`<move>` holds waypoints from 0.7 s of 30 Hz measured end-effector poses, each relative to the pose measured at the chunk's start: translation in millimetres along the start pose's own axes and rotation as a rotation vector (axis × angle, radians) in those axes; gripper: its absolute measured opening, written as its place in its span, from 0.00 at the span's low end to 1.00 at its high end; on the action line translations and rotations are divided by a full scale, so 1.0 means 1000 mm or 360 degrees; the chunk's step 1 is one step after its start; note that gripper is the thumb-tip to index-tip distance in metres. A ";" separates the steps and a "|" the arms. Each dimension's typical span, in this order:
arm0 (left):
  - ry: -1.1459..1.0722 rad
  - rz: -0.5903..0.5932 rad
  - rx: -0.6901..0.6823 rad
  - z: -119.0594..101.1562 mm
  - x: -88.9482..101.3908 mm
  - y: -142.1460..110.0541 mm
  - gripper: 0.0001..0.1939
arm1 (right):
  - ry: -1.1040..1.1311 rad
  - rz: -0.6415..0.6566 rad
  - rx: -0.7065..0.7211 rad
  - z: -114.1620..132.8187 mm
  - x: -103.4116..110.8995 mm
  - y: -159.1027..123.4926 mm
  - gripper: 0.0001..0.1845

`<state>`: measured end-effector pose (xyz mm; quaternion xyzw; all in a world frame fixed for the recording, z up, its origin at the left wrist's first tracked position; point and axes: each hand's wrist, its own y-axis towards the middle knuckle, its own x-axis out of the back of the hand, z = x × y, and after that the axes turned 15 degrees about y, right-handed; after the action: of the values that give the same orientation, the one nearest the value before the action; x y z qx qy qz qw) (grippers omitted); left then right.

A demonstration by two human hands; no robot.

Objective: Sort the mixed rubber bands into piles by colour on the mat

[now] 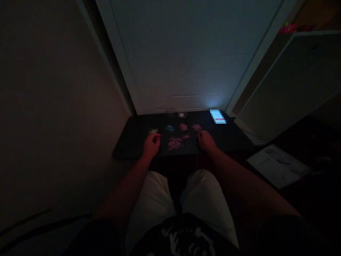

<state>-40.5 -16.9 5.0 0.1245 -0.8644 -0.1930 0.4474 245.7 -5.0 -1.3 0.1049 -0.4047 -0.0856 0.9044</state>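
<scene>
On a low dark table lie several small piles of thin, short sticks or strips; the dim light hides their exact kind. My left hand [152, 144] is closed beside the pale yellowish pile [152, 131], and whatever its fingers hold is too small to make out. Near the right-hand pink pile [196, 127], my right hand [206, 140] is curled closed, its fingertips partly hidden. Between the hands spreads a larger pinkish pile [175, 143]. Behind it sit a blue pile [169, 128] and another pink pile [183, 127].
A lit phone [217, 116] lies at the back right of the black table [135, 142]. A small clear container [182, 115] stands at the back edge, against a pale door or panel [197, 53]. Printed paper [278, 165] lies lower on the right.
</scene>
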 end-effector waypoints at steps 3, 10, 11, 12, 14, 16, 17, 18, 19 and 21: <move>-0.0016 0.0136 -0.0218 -0.014 -0.009 -0.004 0.10 | 0.0222 0.0031 0.0066 0.011 -0.006 -0.007 0.10; -0.0081 0.0411 -0.0417 -0.034 -0.021 -0.005 0.16 | 0.0623 0.0240 0.0403 0.060 -0.040 -0.016 0.07; -0.0086 0.0430 -0.0375 -0.033 -0.022 -0.005 0.15 | 0.0670 0.0283 0.0435 0.065 -0.043 -0.016 0.07; -0.0087 0.0438 -0.0329 -0.033 -0.022 -0.005 0.14 | 0.0703 0.0299 0.0450 0.068 -0.046 -0.015 0.06; -0.0094 0.0437 -0.0249 -0.031 -0.023 -0.005 0.11 | 0.0739 0.0303 0.0476 0.072 -0.050 -0.015 0.06; -0.0120 0.0433 -0.0200 -0.031 -0.024 -0.005 0.11 | 0.0759 0.0267 0.0482 0.071 -0.052 -0.017 0.06; -0.0138 0.0431 -0.0189 -0.031 -0.024 -0.005 0.10 | 0.0773 0.0244 0.0479 0.069 -0.053 -0.018 0.06; -0.0155 0.0430 -0.0184 -0.031 -0.024 -0.005 0.10 | 0.0790 0.0223 0.0475 0.066 -0.053 -0.019 0.06; -0.0168 0.0434 -0.0184 -0.031 -0.024 -0.005 0.10 | 0.0803 0.0201 0.0470 0.064 -0.054 -0.020 0.06; -0.0183 0.0448 -0.0181 -0.032 -0.024 -0.004 0.10 | 0.0828 0.0156 0.0463 0.060 -0.055 -0.021 0.06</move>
<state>-0.5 -18.4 2.3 -0.0347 -0.8851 -0.1838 0.4261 163.5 -19.4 -7.3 0.2321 -0.1719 0.0469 0.9562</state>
